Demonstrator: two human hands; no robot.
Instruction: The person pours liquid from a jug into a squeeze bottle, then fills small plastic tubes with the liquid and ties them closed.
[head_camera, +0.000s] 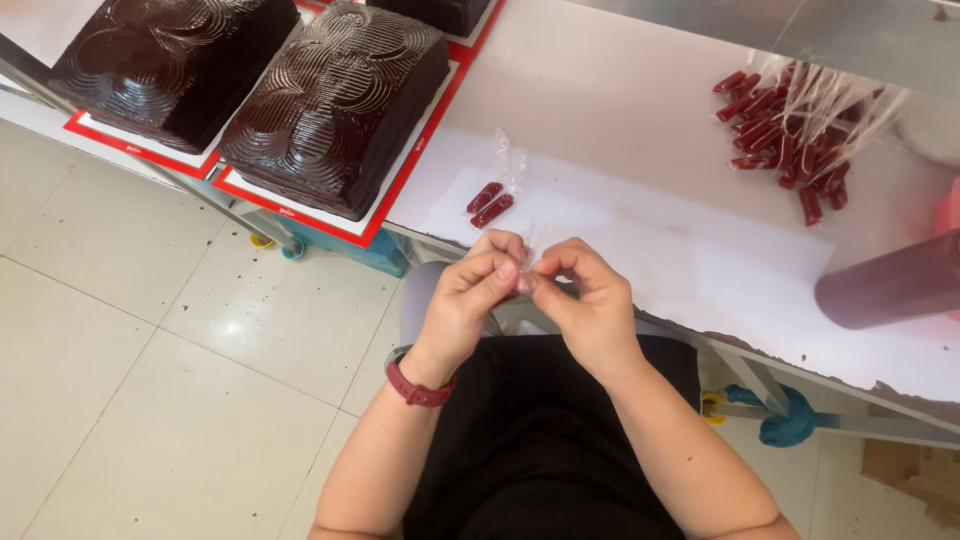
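- Right at the near edge of the white surface (640, 240), we see both hands pulled in close together, just above the person's lap.
- Our left hand (468, 300) has its fingers curled in, thumb and forefinger pressed together on a tiny bit of clear wrapper (528, 262); that's all the grip has hold of, as far as we can make out.
- Right hand (590, 300) is doing the same from the other side, fingertips pinched shut on that same wrapper, so the two grips meet and touch in the middle.
- The wrapper pokes up a little between the fingertips; whether there's anything inside it, we can't tell, it's too small and mostly hidden.
- Just beyond the hands, on the surface, lie two small red sticks (489, 203) side by side, with a crinkled clear wrapper strip (508, 158) right next to them.
- Well off to the right sits a pile of red sticks (790, 140) tangled up with clear wrappers.
- A dark purple cylinder (890, 282) lies at the far right edge.
- Up left, two chocolate cakes (335, 105) sit on red-edged boards.
- There's a dark red band (418, 390) on the left wrist.
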